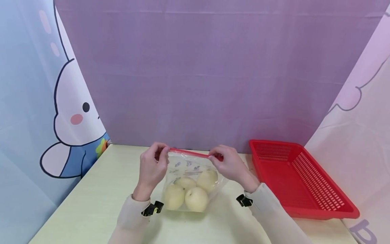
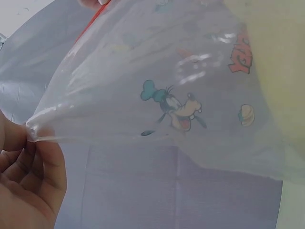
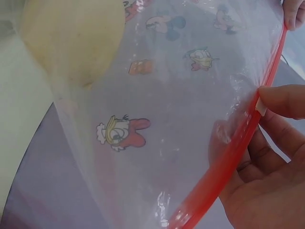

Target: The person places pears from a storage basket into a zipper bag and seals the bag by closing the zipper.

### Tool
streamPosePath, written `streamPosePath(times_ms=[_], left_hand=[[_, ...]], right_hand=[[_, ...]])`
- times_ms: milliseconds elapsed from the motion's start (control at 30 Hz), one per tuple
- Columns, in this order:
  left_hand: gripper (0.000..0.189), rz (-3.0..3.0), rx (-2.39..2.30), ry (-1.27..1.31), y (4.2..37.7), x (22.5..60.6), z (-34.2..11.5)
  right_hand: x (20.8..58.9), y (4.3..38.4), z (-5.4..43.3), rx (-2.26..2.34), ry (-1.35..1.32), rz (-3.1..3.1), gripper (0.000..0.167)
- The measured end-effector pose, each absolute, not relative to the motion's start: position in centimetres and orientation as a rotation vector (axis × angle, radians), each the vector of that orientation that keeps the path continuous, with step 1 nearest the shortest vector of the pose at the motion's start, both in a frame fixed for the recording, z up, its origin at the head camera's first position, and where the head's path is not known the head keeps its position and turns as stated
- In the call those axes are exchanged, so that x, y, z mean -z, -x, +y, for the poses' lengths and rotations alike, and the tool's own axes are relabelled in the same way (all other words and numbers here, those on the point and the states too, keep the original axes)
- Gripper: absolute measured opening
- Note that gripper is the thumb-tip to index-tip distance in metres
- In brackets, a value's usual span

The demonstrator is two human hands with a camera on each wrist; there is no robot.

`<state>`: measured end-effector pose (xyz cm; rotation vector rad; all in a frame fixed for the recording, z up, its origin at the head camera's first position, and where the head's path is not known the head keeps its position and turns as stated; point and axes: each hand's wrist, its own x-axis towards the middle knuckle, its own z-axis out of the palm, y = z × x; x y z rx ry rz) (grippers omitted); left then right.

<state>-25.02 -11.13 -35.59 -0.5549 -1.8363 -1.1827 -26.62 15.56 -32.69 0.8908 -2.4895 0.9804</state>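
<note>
A clear zip bag (image 1: pixel 189 166) with a red zip strip (image 1: pixel 190 153) along its top is held upright on the table. Several pale yellow round fruits, like pears (image 1: pixel 196 199), lie in its lower part. My left hand (image 1: pixel 153 166) pinches the bag's top left corner; in the left wrist view, thumb and fingers (image 2: pixel 50 167) grip the gathered plastic edge. My right hand (image 1: pixel 230 162) pinches the red strip toward its right end. A small pale slider (image 3: pixel 260 107) sits at the right thumb tip in the right wrist view. Cartoon figures are printed on the plastic.
A red plastic basket (image 1: pixel 292 211) with slotted sides stands on the right of the pale table (image 1: pixel 100 203). Behind the table hangs a purple cloth (image 1: pixel 198 78). Printed cartoon curtains (image 1: pixel 24 142) flank both sides.
</note>
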Motion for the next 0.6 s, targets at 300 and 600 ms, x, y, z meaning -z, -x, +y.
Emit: streamPosePath(times_ms=[300, 600], left_hand=[[0.007, -1.848, 1.166, 0.553, 25.13, 35.73, -11.36], [0.006, -1.867, 1.168, 0.535, 25.02, 35.55, -11.46]], right_hand=[[32.74, 26.77, 15.99, -0.972, -0.871, -2.486, 0.008], [32.74, 26.97, 16.43, -0.973, -0.855, -2.472, 0.009]])
